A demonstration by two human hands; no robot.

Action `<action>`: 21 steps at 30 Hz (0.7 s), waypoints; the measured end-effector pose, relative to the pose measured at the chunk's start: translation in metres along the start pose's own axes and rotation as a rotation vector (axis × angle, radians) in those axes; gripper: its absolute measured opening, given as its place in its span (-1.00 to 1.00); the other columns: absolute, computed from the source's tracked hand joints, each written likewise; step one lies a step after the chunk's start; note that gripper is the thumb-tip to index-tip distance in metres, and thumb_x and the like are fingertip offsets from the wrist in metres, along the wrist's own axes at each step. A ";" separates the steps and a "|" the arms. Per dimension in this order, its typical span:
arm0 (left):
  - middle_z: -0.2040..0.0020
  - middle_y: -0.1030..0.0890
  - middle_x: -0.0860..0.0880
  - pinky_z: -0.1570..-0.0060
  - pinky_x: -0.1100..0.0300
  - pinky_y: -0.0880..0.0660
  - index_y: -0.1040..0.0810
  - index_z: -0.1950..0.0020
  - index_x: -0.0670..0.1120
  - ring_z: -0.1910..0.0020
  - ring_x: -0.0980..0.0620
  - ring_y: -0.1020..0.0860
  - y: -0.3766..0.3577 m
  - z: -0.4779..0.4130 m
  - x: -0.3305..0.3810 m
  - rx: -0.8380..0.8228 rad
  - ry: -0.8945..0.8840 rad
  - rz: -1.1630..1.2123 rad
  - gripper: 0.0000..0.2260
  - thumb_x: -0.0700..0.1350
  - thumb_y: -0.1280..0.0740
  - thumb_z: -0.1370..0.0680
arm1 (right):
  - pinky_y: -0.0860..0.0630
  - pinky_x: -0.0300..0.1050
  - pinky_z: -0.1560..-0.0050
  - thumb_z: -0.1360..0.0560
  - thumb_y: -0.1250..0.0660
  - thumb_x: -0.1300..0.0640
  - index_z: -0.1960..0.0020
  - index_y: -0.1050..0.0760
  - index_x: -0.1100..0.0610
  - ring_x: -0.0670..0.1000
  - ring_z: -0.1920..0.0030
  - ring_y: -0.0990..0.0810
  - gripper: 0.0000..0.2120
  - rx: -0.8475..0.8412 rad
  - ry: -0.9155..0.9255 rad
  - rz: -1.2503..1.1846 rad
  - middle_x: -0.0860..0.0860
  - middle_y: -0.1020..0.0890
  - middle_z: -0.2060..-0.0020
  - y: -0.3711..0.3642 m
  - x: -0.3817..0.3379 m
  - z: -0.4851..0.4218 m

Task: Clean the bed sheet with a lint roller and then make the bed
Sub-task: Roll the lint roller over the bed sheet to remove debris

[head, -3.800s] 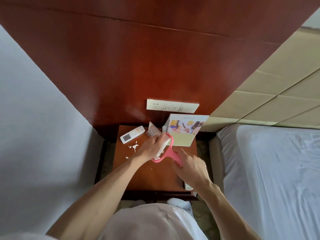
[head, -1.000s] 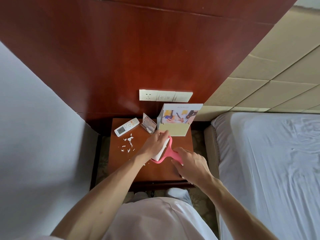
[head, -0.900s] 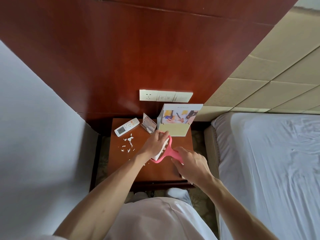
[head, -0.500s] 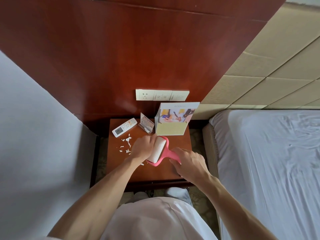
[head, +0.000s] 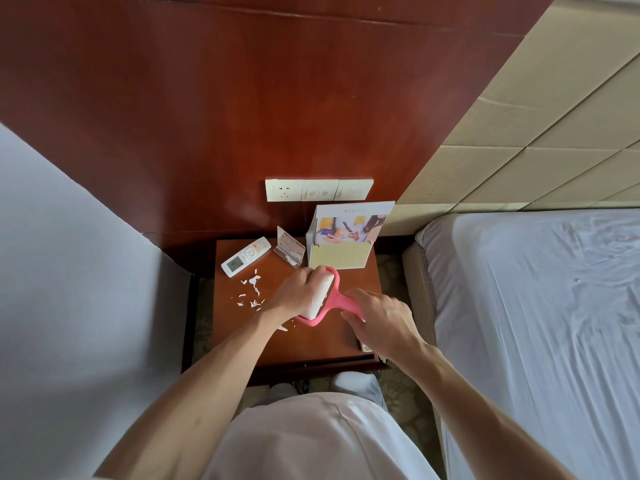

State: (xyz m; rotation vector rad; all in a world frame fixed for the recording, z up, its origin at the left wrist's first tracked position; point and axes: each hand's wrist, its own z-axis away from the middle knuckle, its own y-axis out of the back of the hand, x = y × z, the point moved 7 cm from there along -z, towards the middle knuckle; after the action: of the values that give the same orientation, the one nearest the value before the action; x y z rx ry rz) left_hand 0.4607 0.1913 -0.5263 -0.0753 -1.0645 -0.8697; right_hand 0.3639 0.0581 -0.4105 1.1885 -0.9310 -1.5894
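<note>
A pink lint roller [head: 333,299] with a white paper roll lies just above the wooden nightstand [head: 301,337]. My left hand [head: 298,296] is curled around the white roll. My right hand [head: 377,317] grips the pink handle. To the right lies the bed with its wrinkled white sheet [head: 540,306].
On the nightstand lie a white remote [head: 246,256], a small card stand [head: 289,250], a brochure holder [head: 346,237] and several torn white paper scraps [head: 251,292]. A switch and socket panel [head: 318,190] sits on the red wood wall. A white wall stands at left.
My left hand has slid off the top of the roll to its left side, so more of the white roll shows. More paper scraps lie on the nightstand than 3.8 s ago.
</note>
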 end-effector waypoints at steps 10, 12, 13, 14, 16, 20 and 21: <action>0.08 -0.62 0.02 0.34 0.38 -0.46 -0.49 -0.19 -0.03 0.15 0.11 -0.63 -0.001 0.002 0.016 0.009 -0.035 0.031 -0.63 0.23 -0.14 -0.68 | -0.41 -0.16 0.25 -0.60 -0.29 -0.04 -0.26 -0.48 -0.05 -0.02 0.17 -0.61 -0.76 0.039 -0.059 -0.037 -0.13 -0.65 0.03 -0.003 0.002 -0.001; 0.11 -0.62 0.03 0.34 0.36 -0.50 -0.49 -0.18 -0.03 0.19 0.12 -0.64 -0.002 0.004 0.019 0.001 -0.077 -0.089 -0.59 0.27 -0.10 -0.67 | -0.38 -0.18 0.25 -0.61 -0.29 -0.04 -0.26 -0.49 -0.05 -0.03 0.16 -0.61 -0.76 0.045 -0.058 -0.041 -0.13 -0.65 0.03 -0.004 0.003 -0.001; 0.13 -0.63 0.02 0.32 0.32 -0.52 -0.52 -0.14 -0.03 0.19 0.11 -0.65 0.000 0.006 0.018 0.039 -0.078 -0.140 -0.58 0.27 -0.08 -0.68 | -0.36 -0.18 0.26 -0.61 -0.29 -0.05 -0.26 -0.49 -0.04 -0.03 0.16 -0.61 -0.76 0.039 -0.058 -0.035 -0.12 -0.65 0.03 -0.004 0.003 -0.001; 0.16 -0.64 0.02 0.30 0.28 -0.54 -0.55 -0.08 -0.03 0.21 0.08 -0.65 0.003 0.007 0.015 0.094 -0.065 -0.206 -0.56 0.27 -0.06 -0.68 | -0.35 -0.17 0.26 -0.61 -0.28 -0.05 -0.26 -0.49 -0.04 -0.02 0.16 -0.61 -0.75 0.030 -0.059 -0.027 -0.12 -0.65 0.03 -0.005 0.005 0.000; 0.19 -0.64 0.04 0.27 0.19 -0.55 -0.58 -0.01 -0.05 0.21 0.01 -0.65 0.009 0.010 0.006 0.228 -0.034 -0.360 -0.57 0.21 -0.07 -0.70 | -0.34 -0.18 0.27 -0.61 -0.28 -0.05 -0.27 -0.48 -0.03 -0.03 0.18 -0.60 -0.75 0.013 -0.067 -0.020 -0.12 -0.65 0.03 -0.007 0.009 0.003; 0.11 -0.64 0.07 0.22 0.21 -0.49 -0.57 0.00 -0.04 0.10 0.06 -0.65 0.010 0.011 -0.006 0.306 0.063 -0.292 -0.59 0.18 -0.06 -0.71 | -0.15 -0.30 0.40 -0.61 -0.29 -0.04 -0.28 -0.46 -0.01 -0.07 0.24 -0.47 -0.73 0.023 -0.120 -0.047 -0.09 -0.65 0.02 0.000 0.030 0.005; 0.01 -0.63 0.06 0.09 0.17 -0.54 -0.57 -0.10 -0.05 0.01 0.05 -0.64 0.006 0.009 -0.008 0.253 0.107 -0.115 -0.56 0.20 -0.03 -0.71 | -0.16 -0.29 0.40 -0.61 -0.29 -0.04 -0.28 -0.47 0.00 -0.06 0.24 -0.48 -0.73 0.023 -0.119 -0.052 -0.09 -0.65 0.03 0.002 0.035 0.005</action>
State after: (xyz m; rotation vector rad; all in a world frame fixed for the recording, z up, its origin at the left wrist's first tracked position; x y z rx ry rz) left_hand 0.4567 0.2035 -0.5260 0.2436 -1.0774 -0.8261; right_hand 0.3551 0.0243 -0.4174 1.1527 -1.0041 -1.7102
